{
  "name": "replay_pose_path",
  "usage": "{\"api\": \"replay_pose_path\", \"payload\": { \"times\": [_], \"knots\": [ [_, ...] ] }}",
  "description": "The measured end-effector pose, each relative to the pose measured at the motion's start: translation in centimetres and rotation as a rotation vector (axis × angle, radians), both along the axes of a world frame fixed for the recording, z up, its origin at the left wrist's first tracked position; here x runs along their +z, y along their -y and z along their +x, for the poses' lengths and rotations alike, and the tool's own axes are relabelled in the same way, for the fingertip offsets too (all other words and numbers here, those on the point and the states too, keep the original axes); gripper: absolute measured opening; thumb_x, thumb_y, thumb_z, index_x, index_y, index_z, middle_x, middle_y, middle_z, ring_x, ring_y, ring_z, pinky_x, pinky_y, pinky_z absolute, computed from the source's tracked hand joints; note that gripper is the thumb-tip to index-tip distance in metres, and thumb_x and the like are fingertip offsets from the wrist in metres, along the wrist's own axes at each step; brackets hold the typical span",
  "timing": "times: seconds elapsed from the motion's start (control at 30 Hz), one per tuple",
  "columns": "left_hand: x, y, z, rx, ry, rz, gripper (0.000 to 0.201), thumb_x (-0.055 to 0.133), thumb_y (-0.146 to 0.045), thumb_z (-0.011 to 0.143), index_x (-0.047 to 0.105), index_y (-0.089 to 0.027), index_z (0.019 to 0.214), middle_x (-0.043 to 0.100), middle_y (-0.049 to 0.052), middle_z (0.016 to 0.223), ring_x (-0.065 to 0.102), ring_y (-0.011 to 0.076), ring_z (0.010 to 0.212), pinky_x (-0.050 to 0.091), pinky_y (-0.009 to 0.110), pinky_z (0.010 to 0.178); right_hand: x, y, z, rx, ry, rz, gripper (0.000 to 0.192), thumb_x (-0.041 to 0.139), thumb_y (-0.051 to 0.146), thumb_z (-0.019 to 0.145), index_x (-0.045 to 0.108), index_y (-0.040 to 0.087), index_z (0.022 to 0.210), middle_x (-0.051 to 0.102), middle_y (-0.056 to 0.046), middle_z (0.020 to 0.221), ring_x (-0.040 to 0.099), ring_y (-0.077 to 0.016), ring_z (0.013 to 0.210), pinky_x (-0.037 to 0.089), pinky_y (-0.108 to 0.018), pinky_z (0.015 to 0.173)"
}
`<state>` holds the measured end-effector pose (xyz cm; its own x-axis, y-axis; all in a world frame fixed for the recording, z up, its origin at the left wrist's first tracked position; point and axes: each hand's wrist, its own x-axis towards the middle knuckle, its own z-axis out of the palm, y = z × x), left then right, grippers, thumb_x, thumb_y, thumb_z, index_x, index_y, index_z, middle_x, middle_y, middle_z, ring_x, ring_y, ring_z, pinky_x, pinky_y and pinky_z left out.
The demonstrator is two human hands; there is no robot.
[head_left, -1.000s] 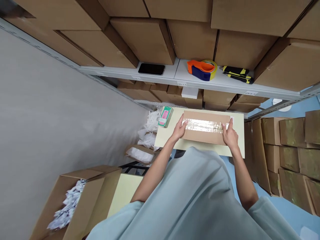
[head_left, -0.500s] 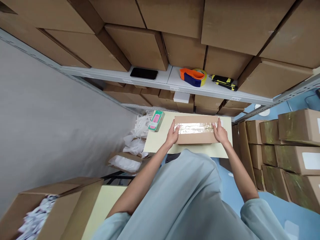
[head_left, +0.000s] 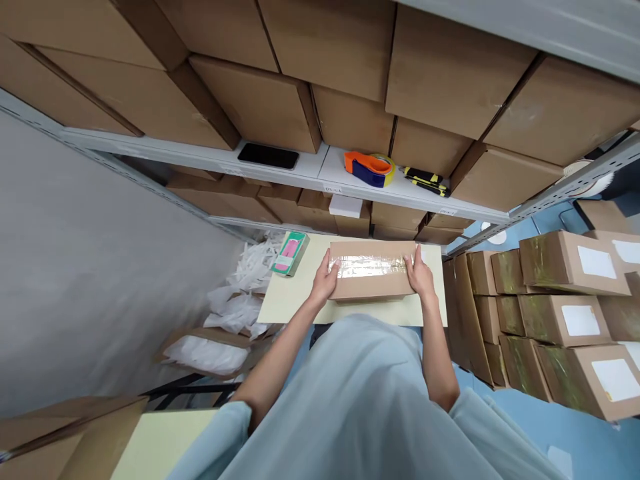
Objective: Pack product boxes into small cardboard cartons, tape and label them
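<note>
A brown cardboard box (head_left: 373, 288), with shiny clear tape along the middle of its top face, is held level between my two hands over the pale yellow table (head_left: 287, 303). My left hand (head_left: 325, 277) grips its left end, the thumb on top by the tape. At the right end, my right hand (head_left: 419, 272) is closed the same way, thumb on the top face. The box's underside is hidden. Left of it on the table lies a green box with a pink front (head_left: 290, 255).
On the shelf (head_left: 310, 170) ahead lie a black phone (head_left: 269, 155), an orange and blue tape dispenser (head_left: 369, 168) and black-yellow utility knives (head_left: 425, 180). Cardboard boxes (head_left: 353, 120) fill the shelves. Taped boxes (head_left: 550, 317) are stacked at right. White packing material (head_left: 235, 310) sits at left.
The view has shifted, so shelf, table and box all appear a little lower and further left. Both hands keep hold of the box's ends.
</note>
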<state>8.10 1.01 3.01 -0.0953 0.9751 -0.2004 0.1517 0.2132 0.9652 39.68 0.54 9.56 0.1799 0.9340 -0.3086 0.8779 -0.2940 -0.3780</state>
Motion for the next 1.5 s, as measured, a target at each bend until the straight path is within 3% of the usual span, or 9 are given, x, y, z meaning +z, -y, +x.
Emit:
{"api": "replay_pose_path", "payload": {
  "times": [0.43,0.57,0.67,0.77,0.87,0.97,1.3,1.4,1.5],
  "knots": [
    [-1.7,1.1,-0.3,0.01,-0.129,0.04,0.082,0.045,-0.065,0.113,0.038,-0.019,0.18,0.045,0.019,0.183,0.039,0.0331,0.174,0.026,0.054,0.145,-1.0,0.8,-1.3,0.052,0.085,0.016,0.078,0.017,0.049,0.121,0.014,0.005,0.185,0.064,-0.03,0.164,0.078,-0.0403,0.131,0.058,-0.051,0.11],
    [-1.4,0.7,-0.9,-0.001,-0.358,0.166,0.084,0.047,-0.06,0.112,0.035,-0.011,0.179,0.029,0.027,0.188,0.023,0.0412,0.178,0.021,0.066,0.144,-0.1,-0.8,-1.0,0.162,0.255,0.252,0.072,0.028,0.04,0.118,0.037,-0.003,0.175,0.048,-0.035,0.175,0.058,-0.0434,0.157,0.045,-0.058,0.129],
    [1.4,-1.3,-1.0,-0.016,-0.56,0.361,0.08,0.051,-0.052,0.112,0.038,-0.007,0.177,0.023,0.029,0.189,0.009,0.0448,0.18,0.016,0.075,0.142,3.2,-5.1,-2.0,0.332,0.316,0.525,0.067,0.029,0.036,0.118,0.043,-0.003,0.171,0.055,-0.033,0.17,0.052,-0.041,0.162,0.034,-0.06,0.138],
    [6.7,-5.6,0.0,0.004,-0.637,0.533,0.074,0.048,-0.046,0.114,0.036,-0.012,0.179,0.024,0.026,0.189,0.007,0.0421,0.181,0.019,0.077,0.141,8.3,-11.4,-5.1,0.508,0.337,0.663,0.067,0.031,0.036,0.118,0.043,-0.006,0.168,0.059,-0.034,0.164,0.055,-0.0403,0.155,0.035,-0.056,0.136],
    [12.0,-10.2,1.7,0.028,-0.653,0.649,0.072,0.046,-0.044,0.115,0.035,-0.011,0.179,0.026,0.026,0.189,0.007,0.0407,0.181,0.019,0.073,0.143,12.6,-17.5,-9.3,0.581,0.39,0.601,0.062,0.039,0.028,0.115,0.044,-0.007,0.166,0.056,-0.036,0.165,0.055,-0.0423,0.151,0.038,-0.055,0.132],
    [14.7,-12.5,3.3,0.041,-0.638,0.678,0.073,0.047,-0.045,0.115,0.036,-0.011,0.178,0.027,0.025,0.189,0.009,0.0397,0.181,0.019,0.068,0.145,14.2,-21.5,-12.4,0.493,0.398,0.379,0.053,0.049,0.021,0.111,0.051,-0.006,0.156,0.059,-0.036,0.16,0.056,-0.0394,0.151,0.041,-0.05,0.13],
    [11.9,-7.9,5.8,0.039,-0.309,0.498,0.064,0.061,-0.041,0.109,0.056,-0.011,0.165,0.05,0.024,0.179,0.029,0.0442,0.177,0.028,0.066,0.144,13.9,-23.6,-12.7,0.424,0.295,0.25,0.05,0.055,0.005,0.104,0.052,-0.01,0.152,0.071,-0.037,0.144,0.068,-0.0364,0.141,0.045,-0.047,0.124],
    [11.3,-5.2,5.5,0.1,-0.245,0.496,0.054,0.065,-0.039,0.109,0.065,-0.015,0.157,0.062,0.021,0.169,0.047,0.0407,0.168,0.037,0.061,0.141,12.5,-20.8,-11.1,0.459,0.237,0.284,0.05,0.047,0.019,0.114,0.045,-0.002,0.159,0.069,-0.031,0.15,0.066,-0.0335,0.143,0.047,-0.044,0.123],
    [10.8,-1.6,5.2,0.174,-0.099,0.516,0.044,0.068,-0.041,0.11,0.07,-0.02,0.148,0.074,0.017,0.15,0.072,0.0314,0.142,0.057,0.051,0.127,9.7,-14.6,-9.5,0.453,-0.12,0.396,0.054,0.044,0.042,0.118,0.045,0.01,0.161,0.069,-0.025,0.151,0.068,-0.0323,0.135,0.053,-0.045,0.117]
  ]
}}
